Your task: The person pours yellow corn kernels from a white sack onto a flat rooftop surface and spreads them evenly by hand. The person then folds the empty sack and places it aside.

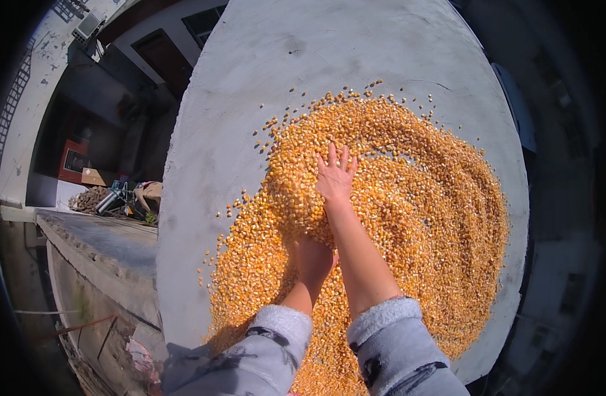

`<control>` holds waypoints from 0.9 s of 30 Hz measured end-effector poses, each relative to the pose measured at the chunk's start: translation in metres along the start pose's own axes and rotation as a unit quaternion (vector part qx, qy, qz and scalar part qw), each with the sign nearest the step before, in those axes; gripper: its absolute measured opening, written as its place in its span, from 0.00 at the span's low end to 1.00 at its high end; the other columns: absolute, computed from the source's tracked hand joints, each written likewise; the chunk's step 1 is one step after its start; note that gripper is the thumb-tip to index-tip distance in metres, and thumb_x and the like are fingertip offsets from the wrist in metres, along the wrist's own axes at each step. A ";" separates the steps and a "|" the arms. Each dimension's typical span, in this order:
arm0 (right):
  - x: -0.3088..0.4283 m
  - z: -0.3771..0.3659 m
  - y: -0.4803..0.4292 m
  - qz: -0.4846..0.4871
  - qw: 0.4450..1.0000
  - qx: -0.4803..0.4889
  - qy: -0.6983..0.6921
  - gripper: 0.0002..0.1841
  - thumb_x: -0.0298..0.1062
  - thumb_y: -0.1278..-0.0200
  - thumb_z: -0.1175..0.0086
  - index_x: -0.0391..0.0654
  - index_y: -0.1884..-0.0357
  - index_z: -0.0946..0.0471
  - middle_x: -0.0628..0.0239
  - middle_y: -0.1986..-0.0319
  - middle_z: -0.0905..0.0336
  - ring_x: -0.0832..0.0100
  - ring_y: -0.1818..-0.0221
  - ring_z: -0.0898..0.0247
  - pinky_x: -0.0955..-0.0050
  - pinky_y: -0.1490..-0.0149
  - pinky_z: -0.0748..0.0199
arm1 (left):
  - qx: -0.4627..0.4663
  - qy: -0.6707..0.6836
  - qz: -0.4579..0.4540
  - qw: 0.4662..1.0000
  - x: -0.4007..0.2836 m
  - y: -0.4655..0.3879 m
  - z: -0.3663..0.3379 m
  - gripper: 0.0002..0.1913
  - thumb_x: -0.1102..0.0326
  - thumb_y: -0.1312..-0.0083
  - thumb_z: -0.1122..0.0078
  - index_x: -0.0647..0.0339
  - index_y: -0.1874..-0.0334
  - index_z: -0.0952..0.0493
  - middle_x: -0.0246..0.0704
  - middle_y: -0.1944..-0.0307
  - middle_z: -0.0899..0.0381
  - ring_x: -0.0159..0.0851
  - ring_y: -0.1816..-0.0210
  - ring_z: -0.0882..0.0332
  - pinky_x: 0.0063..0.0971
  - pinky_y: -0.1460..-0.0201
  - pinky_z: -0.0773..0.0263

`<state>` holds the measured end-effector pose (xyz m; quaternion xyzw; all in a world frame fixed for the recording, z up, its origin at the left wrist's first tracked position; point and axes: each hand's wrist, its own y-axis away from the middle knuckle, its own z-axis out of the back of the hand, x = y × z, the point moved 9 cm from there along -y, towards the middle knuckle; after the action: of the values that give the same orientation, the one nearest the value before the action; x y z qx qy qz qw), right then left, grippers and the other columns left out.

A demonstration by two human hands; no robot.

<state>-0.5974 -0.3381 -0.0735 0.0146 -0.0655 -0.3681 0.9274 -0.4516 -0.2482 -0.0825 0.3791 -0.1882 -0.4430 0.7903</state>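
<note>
A broad layer of loose yellow corn kernels (446, 237) lies spread over a grey concrete surface (362, 44). Curved furrows run through the kernels, and grey concrete shows through in a few spots. My right hand (335, 178) is palm down on the corn with its fingers spread, pointing away from me. Nearer to me and slightly left, my left hand (312, 255) reaches into the kernels. A mound of corn, somewhat blurred, hides its fingers, so what it holds cannot be made out.
The slab's left edge drops toward a lower ledge (105, 242). Down there lie a cardboard box (97, 175) and a brown pile (90, 199). A building with a dark door (162, 59) stands at upper left. Stray kernels (228, 210) dot the concrete around the corn.
</note>
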 end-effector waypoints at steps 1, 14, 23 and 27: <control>0.006 0.005 0.007 0.005 1.000 -0.003 -0.005 0.28 0.41 0.46 0.54 0.65 0.38 0.34 0.65 0.30 0.57 0.51 0.28 0.68 0.40 0.31 0.71 | -0.043 0.076 0.005 0.996 0.000 -0.004 -0.002 0.19 0.55 0.36 0.57 0.55 0.46 0.28 0.33 0.49 0.27 0.46 0.45 0.36 0.46 0.47 0.38; 0.088 0.019 0.099 0.085 0.994 0.062 -0.039 0.32 0.46 0.51 0.51 0.59 0.38 0.34 0.62 0.30 0.55 0.51 0.28 0.68 0.41 0.31 0.67 | -0.209 0.141 0.020 0.968 0.032 0.017 -0.050 0.23 0.54 0.36 0.58 0.56 0.41 0.34 0.36 0.41 0.37 0.49 0.39 0.45 0.45 0.40 0.46; 0.112 0.012 0.176 0.108 0.990 0.089 -0.036 0.28 0.50 0.53 0.45 0.55 0.45 0.28 0.61 0.30 0.56 0.49 0.28 0.68 0.42 0.30 0.70 | -0.237 0.100 -0.025 0.966 0.032 0.064 -0.100 0.26 0.53 0.35 0.59 0.56 0.37 0.38 0.39 0.36 0.43 0.51 0.34 0.51 0.45 0.35 0.51; 0.116 0.003 0.221 0.131 0.979 0.024 -0.154 0.27 0.47 0.52 0.44 0.55 0.46 0.28 0.60 0.31 0.55 0.51 0.28 0.66 0.43 0.30 0.68 | -0.291 0.075 -0.052 0.952 0.033 0.096 -0.133 0.27 0.53 0.35 0.59 0.56 0.35 0.40 0.40 0.33 0.46 0.52 0.32 0.54 0.45 0.33 0.54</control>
<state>-0.3637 -0.2561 -0.0406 -0.0290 -0.2177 -0.2392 0.9458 -0.2960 -0.1877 -0.0952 0.1744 0.0287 -0.4893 0.8540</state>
